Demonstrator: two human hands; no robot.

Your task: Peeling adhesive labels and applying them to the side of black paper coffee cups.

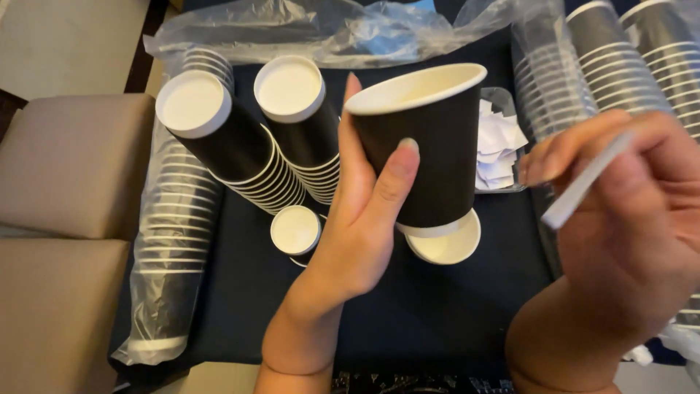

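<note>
- Nearest, the right hand (pixel 620 219) pinches a white paper strip (pixel 583 182), raised beside the cup.
- Meanwhile the left hand (pixel 364 211) grips a black paper cup (pixel 430 146), mouth tilted toward the strip.
- Likely step: dropping the strip in, which calls for aligning it over the rim.
- Farther off, stacked cups (pixel 240 138) lie on the dark worktop (pixel 408 314).

Left hand (pixel 364 219) raised, grip closed (thumb across front); right hand (pixel 627 219) curled, fingers pinched.

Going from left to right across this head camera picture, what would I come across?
Beige cushions → wrapped sleeve of cups → upside-down cup stacks → left hand holding a black cup → right hand with a white strip.
</note>
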